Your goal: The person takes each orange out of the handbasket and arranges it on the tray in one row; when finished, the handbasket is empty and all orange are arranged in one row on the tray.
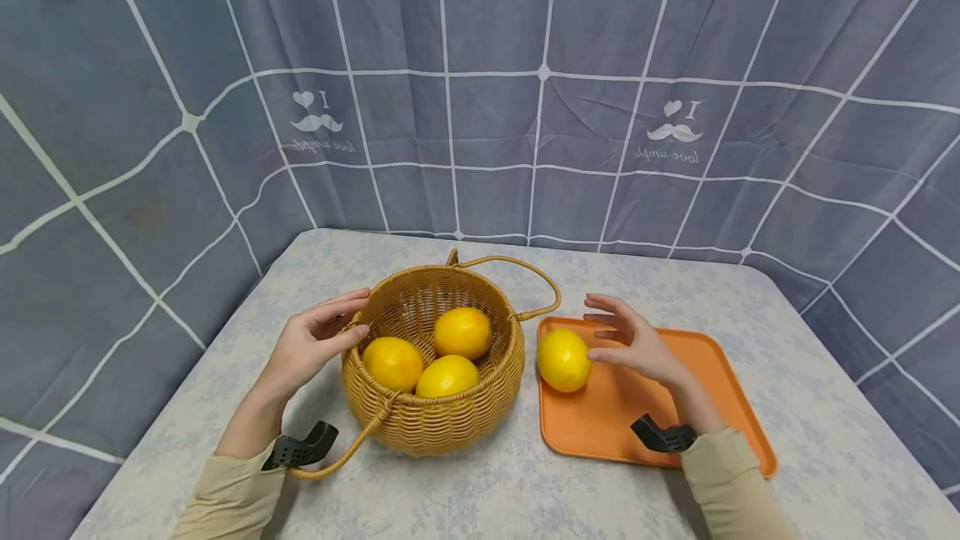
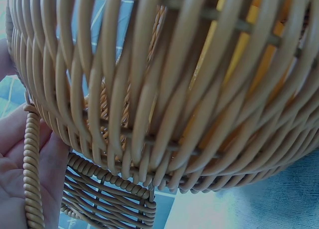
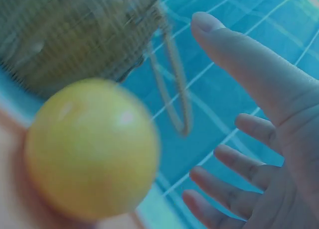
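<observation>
A round wicker basket stands left of centre, with three yellow lemons inside. My left hand grips its left rim between thumb and fingers. In the left wrist view the woven wall fills most of the picture and hides part of that hand. Another lemon lies on the left side of an orange tray. Beside this lemon, my right hand has its fingers spread and holds nothing. The right wrist view shows a gap between the hand and the lemon.
One basket handle sticks out toward the tray's upper left corner; the other handle hangs near my left wrist. A pale patterned cloth covers the table. Blue-grey checked curtains enclose the back and sides.
</observation>
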`<action>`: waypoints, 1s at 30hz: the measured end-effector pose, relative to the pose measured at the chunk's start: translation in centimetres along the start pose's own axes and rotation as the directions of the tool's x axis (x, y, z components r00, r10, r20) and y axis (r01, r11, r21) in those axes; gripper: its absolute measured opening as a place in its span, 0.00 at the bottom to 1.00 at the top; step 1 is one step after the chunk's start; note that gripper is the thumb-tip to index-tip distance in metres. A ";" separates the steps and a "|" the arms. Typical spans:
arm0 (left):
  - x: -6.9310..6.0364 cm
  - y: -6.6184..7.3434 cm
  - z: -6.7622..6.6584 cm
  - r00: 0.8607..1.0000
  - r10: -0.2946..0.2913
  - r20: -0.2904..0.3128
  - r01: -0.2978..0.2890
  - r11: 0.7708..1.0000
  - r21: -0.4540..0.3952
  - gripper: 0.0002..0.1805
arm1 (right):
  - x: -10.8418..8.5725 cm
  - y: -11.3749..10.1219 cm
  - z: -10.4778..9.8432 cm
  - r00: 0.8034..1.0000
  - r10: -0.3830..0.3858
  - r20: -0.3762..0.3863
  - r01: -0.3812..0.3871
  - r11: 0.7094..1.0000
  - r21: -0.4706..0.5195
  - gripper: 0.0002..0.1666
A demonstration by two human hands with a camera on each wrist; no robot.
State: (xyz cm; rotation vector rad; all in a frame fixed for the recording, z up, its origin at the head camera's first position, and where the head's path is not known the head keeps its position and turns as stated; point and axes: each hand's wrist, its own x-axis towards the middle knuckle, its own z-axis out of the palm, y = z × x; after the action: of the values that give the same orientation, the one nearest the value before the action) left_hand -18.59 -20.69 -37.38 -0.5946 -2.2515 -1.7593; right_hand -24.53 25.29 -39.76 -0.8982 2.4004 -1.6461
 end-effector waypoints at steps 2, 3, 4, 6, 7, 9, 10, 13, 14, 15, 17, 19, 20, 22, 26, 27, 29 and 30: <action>0.0 0.0 0.0 1.000 0.000 0.001 0.000 1.000 0.000 0.21 | 0.5 -1.3 -0.3 1.000 -0.030 -0.004 0.030 0.999 -0.016 0.45; 0.0 0.0 0.0 1.000 -0.002 0.000 0.002 1.000 0.000 0.21 | 0.8 -2.0 -0.5 0.999 -0.045 -0.002 0.045 0.999 -0.020 0.45; 0.0 0.0 0.0 1.000 -0.004 0.000 0.004 1.000 -0.002 0.21 | 1.2 -2.6 -0.6 0.998 -0.059 0.004 0.059 0.998 -0.020 0.45; 0.0 0.0 0.0 1.000 -0.007 -0.001 0.007 1.000 -0.001 0.21 | 1.9 -3.8 -0.8 0.996 -0.089 0.016 0.089 0.996 -0.017 0.45; 0.0 0.0 0.1 1.000 -0.010 -0.002 0.010 1.000 -0.004 0.21 | 2.3 -4.4 -0.9 0.994 -0.103 0.023 0.103 0.995 -0.010 0.45; 0.0 0.0 0.1 1.000 -0.015 -0.004 0.015 1.000 -0.007 0.21 | 3.1 -5.4 -1.0 0.990 -0.134 0.037 0.134 0.991 0.005 0.44; 0.0 0.0 0.1 1.000 -0.012 -0.002 0.012 1.000 -0.005 0.21 | 3.5 -5.8 -1.0 0.988 -0.148 0.043 0.148 0.989 0.010 0.44; 0.0 0.0 0.1 1.000 -0.020 -0.005 0.020 1.000 -0.007 0.21 | 4.7 -7.1 -0.8 0.980 -0.186 0.064 0.185 0.982 0.032 0.44; 0.0 0.0 0.1 1.000 -0.022 -0.005 0.022 1.000 -0.005 0.21 | 5.1 -7.4 -0.8 0.978 -0.195 0.073 0.193 0.981 0.036 0.44; 0.0 0.1 0.1 1.000 -0.023 -0.004 0.023 1.000 -0.003 0.22 | 5.5 -7.8 -0.7 0.976 -0.201 0.081 0.198 0.979 0.042 0.44; 0.0 0.0 0.0 0.999 -0.032 -0.005 0.032 0.999 -0.006 0.22 | 6.2 -8.5 -0.5 0.973 -0.208 0.098 0.204 0.978 0.049 0.44; 0.0 0.0 0.0 0.999 -0.034 -0.002 0.034 0.999 -0.004 0.22 | 7.0 -9.1 -0.2 0.971 -0.210 0.115 0.204 0.977 0.056 0.44; 0.0 0.0 0.0 0.999 -0.034 -0.002 0.034 0.999 -0.004 0.22 | 7.4 -9.4 0.0 0.970 -0.210 0.122 0.204 0.977 0.062 0.44; 0.0 0.0 0.0 0.999 -0.035 0.000 0.035 0.999 -0.001 0.22 | 8.2 -10.0 0.4 0.967 -0.217 0.134 0.208 0.975 0.078 0.44; 0.0 0.0 0.0 0.999 -0.039 0.000 0.039 0.999 0.004 0.22 | 9.9 -11.0 1.4 0.957 -0.240 0.164 0.217 0.966 0.143 0.45; 0.0 0.0 0.0 0.999 -0.041 0.000 0.041 0.999 0.004 0.22 | 10.3 -11.2 1.7 0.954 -0.247 0.172 0.221 0.963 0.155 0.45; 0.0 0.0 0.0 0.999 -0.042 -0.001 0.042 0.999 0.001 0.22 | 11.1 -11.7 2.4 0.947 -0.260 0.188 0.228 0.958 0.173 0.45; 0.0 0.0 0.0 0.999 -0.043 -0.002 0.043 0.999 0.000 0.22 | 11.5 -11.9 2.7 0.944 -0.267 0.196 0.233 0.956 0.180 0.45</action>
State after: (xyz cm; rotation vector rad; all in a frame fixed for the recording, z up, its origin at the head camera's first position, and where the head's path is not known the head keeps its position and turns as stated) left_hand -18.54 -20.71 -37.39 -0.5477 -2.2798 -1.7785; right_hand -28.00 14.24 -27.65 -1.3254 2.0520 -1.6832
